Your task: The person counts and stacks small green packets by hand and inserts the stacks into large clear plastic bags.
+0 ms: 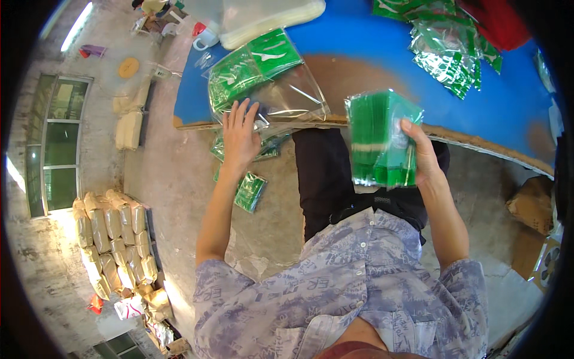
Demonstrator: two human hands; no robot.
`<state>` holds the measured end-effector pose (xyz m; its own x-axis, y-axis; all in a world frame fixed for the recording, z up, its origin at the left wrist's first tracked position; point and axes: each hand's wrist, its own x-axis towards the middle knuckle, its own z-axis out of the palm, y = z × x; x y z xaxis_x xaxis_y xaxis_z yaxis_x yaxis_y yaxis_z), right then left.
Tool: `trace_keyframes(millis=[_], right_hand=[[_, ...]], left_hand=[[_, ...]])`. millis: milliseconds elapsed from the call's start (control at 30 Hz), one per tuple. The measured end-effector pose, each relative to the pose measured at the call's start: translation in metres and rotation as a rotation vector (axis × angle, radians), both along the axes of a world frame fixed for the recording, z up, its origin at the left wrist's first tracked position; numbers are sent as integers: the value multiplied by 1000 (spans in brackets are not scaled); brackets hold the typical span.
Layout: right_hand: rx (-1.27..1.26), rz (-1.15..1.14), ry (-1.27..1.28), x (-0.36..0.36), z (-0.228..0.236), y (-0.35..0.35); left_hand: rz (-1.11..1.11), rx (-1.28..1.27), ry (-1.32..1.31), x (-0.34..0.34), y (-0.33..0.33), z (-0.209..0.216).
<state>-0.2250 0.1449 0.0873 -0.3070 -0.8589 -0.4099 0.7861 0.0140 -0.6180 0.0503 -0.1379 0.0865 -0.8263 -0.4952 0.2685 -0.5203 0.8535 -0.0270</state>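
My right hand grips a thick stack of green plastic packets, thumb on its right side, just in front of the table's near edge. With fingers stretched out, my left hand rests at the near edge of a large clear plastic bag on the table. Inside that bag lie green packets, side by side. Below the table edge, near my left wrist, more green packets lie on the floor, partly hidden by my forearm.
The blue table has worn brown patches. A stack of clear bags and a white mug stand at its far left. Loose green packets and a red item lie far right. Wrapped bundles are piled left; cardboard boxes sit right.
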Motion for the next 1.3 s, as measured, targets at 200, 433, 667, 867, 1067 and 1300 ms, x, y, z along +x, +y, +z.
trace_keyframes(millis=[200, 433, 667, 867, 1067, 1300], right_hand=[[-76, 56, 8, 17, -4, -14], [-245, -52, 370, 48, 15, -65], [-189, -345, 231, 31, 11, -87], [41, 179, 595, 28, 22, -83], [52, 249, 408, 14, 13, -113], [-2, 244, 290, 13, 33, -122]], left_hand=[[-136, -180, 156, 1, -18, -1], [-162, 32, 315, -47, 16, 24], [-160, 373, 240, -93, 55, 3], [-77, 555, 486, -88, 37, 22], [-187, 183, 541, -100, 51, 61], [-214, 161, 464, -104, 55, 81]])
